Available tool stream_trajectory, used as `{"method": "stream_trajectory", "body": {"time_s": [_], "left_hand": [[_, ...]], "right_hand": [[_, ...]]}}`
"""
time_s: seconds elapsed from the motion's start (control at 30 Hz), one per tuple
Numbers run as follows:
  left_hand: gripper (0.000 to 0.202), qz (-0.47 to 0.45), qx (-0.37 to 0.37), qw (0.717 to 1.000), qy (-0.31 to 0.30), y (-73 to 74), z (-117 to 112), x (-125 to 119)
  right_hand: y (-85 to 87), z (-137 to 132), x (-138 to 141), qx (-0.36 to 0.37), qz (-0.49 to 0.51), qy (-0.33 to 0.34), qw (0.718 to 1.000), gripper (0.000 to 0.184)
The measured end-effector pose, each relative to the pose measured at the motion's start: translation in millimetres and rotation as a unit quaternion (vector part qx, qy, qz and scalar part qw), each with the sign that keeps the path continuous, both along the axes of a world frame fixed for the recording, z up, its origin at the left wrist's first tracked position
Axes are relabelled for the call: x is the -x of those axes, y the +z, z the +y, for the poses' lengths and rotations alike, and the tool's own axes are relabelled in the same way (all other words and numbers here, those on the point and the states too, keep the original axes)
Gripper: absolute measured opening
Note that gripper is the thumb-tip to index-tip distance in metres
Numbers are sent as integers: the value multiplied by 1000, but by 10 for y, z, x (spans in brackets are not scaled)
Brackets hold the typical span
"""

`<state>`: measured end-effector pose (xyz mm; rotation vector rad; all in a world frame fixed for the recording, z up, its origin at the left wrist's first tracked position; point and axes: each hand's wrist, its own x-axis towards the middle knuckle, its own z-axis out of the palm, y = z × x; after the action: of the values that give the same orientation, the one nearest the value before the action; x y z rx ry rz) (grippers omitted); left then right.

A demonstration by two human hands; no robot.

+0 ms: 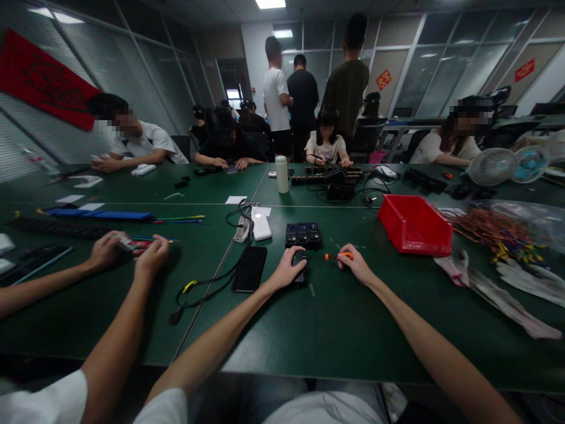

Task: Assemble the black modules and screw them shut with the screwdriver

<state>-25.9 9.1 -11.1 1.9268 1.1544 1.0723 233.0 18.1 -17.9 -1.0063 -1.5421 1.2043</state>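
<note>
A ceiling panel light (271, 3) glows above a white pillar (256, 76). Metal-framed glass partitions (468, 65) flank the room, the left ones apparently backed by slatted blinds (110, 65). Green-topped worktables (353, 335) fill the foreground.

Place: office-like workshop | green worktable (362, 335) | red bin (426, 241) | heaped wires (494, 227) | seated people (327, 148) | glazed partitions (479, 41)

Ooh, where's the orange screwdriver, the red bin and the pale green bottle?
Orange screwdriver (328, 257): head view, front end of handle.
Red bin (427, 238): head view, near wall.
Pale green bottle (282, 176): head view, middle of side.
</note>
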Motion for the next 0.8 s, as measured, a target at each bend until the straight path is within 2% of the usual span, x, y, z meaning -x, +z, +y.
{"method": "stream_trajectory", "body": {"time_s": [0.53,0.8], "left_hand": [[31,9,7,1000,0,23,-17,2],[32,2,8,1000,1,10,-15,0]], "right_hand": [[-13,-15,6,37,-17,12,999,22],[-12,-4,-14,7,24,3,1000,25]]}}
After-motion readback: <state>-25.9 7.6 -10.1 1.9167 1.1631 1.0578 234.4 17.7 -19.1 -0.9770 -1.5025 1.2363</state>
